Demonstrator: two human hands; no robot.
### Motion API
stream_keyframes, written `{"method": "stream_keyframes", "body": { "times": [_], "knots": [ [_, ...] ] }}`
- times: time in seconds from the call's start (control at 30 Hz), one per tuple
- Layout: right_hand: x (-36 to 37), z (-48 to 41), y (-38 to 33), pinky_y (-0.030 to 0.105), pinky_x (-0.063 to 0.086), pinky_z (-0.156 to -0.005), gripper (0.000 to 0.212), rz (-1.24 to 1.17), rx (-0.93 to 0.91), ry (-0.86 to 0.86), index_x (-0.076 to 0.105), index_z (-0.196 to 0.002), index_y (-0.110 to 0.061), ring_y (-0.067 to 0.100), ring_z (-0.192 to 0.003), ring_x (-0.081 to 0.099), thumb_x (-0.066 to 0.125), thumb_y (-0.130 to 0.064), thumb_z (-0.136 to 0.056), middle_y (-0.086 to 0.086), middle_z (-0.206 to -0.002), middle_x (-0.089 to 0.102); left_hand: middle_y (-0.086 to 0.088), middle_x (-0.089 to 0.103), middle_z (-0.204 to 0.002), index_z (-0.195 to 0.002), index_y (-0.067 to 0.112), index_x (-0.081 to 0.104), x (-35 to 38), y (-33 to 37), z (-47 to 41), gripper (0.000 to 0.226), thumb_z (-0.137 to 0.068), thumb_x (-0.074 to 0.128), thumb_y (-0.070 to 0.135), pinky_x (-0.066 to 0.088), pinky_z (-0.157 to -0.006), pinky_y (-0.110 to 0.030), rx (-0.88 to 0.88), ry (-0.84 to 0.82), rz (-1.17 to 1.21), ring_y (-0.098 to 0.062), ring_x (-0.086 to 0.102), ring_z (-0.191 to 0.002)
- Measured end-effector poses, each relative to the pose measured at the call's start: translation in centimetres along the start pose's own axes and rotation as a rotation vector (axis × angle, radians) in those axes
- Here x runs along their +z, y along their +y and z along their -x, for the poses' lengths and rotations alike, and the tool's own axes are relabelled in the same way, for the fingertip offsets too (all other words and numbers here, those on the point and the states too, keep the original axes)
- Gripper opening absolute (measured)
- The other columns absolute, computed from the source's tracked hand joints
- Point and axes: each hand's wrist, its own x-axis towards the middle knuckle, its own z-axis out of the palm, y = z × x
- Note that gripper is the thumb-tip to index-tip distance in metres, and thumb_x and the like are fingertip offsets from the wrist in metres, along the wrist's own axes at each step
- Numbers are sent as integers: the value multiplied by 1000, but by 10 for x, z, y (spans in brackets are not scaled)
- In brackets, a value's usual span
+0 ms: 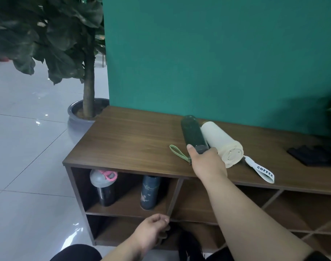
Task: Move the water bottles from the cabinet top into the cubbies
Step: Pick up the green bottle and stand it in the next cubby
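Observation:
Two bottles lie on their sides on the wooden cabinet top (127,140). My right hand (206,161) is closed around the cap end of the dark green bottle (192,131), whose light green strap (178,153) trails to the left. A cream bottle (221,142) with a white "COFFEE" strap (264,171) rests against the green one on its right. In the upper left cubby (127,206) stand a black bottle with a grey and pink lid (104,187) and a dark blue bottle (150,192). My left hand (153,230) hangs loosely curled, holding nothing, in front of the lower shelf.
A black flat object (315,155) lies at the right of the cabinet top. A green wall (217,53) backs the cabinet. A potted tree (87,108) stands at its left end on the tiled floor. More cubbies (293,210) extend right.

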Motion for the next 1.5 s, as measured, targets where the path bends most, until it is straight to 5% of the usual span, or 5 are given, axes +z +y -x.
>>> {"method": "stream_keyframes", "body": {
  "times": [0.53, 0.73, 0.97, 1.27, 1.5],
  "knots": [
    [-106, 107, 68, 11, 51, -74, 56, -653, -371, 23, 58, -104, -41, -5, -86, 69, 89, -8, -71, -30, -96, 72, -2, 77, -85, -110, 13, 69, 8, -2, -16, 53, -100, 33, 52, 49, -70, -32, -19, -60, 138, -21, 68, -71],
    [-59, 97, 119, 24, 50, -92, 73, -217, -360, -49, 55, -131, -43, -6, -110, 59, 87, -36, -65, -27, -122, 60, -17, 68, -127, -138, 21, 53, 30, -18, -16, 56, -94, 43, 55, 55, -71, -37, -123, -338, 316, -36, 68, -91],
    [17, 82, 150, 21, 41, -104, 94, -128, -281, -203, 43, -148, -32, 5, -132, 50, 78, -53, -64, -18, -143, 49, -18, 59, -141, -139, 13, 58, 67, -29, -30, 71, -80, 71, 50, 29, -118, -52, -170, -305, 502, -38, 51, -130],
    [46, 21, 156, 18, 36, -98, 83, -288, -169, -186, 52, -143, -21, 10, -127, 53, 86, -38, -68, -7, -136, 58, -1, 73, -123, -132, 30, 61, 89, 0, -65, 51, -92, 46, 58, 61, -65, -31, -110, -84, 351, -20, 74, -100],
    [57, -7, 153, 34, 55, -94, 61, -375, -136, -180, 65, -118, -30, 6, -106, 65, 78, -50, -62, -14, -112, 69, 15, 64, -131, -127, 52, 55, 90, 9, -88, 37, -96, 39, 61, 48, -88, -36, -64, 43, 202, -19, 63, -119]
  ]
}}
